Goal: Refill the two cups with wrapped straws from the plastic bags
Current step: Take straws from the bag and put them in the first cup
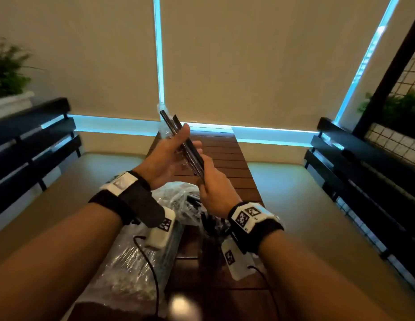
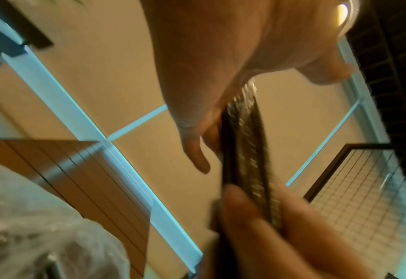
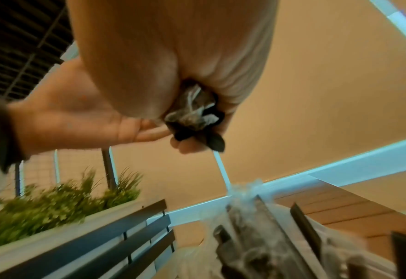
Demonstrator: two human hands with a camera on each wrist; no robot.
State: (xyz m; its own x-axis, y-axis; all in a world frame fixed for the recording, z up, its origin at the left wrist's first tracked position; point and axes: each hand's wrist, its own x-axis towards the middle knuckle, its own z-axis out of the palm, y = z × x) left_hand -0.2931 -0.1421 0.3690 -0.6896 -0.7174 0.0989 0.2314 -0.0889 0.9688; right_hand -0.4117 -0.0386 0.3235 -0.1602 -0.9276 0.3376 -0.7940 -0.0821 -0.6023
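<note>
Here, a bundle of wrapped black straws [image 1: 183, 144] is held above the slatted wooden table [image 1: 227, 163], clasped by the left hand [image 1: 166, 158] and right hand [image 1: 213, 188] (no writing legible).

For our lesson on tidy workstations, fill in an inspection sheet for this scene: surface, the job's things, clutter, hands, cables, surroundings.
Surface: slatted wooden table.
Job's things: bundle of wrapped straws held in the air; plastic bags of straws lie below; cups not visible.
Clutter: nothing seen.
Hands: left hand supports the bundle's upper part; right hand grips its lower end.
Cables: black wires hang from the wrist cameras.
Surroundings: dark benches, plants, drawn blinds.
</note>
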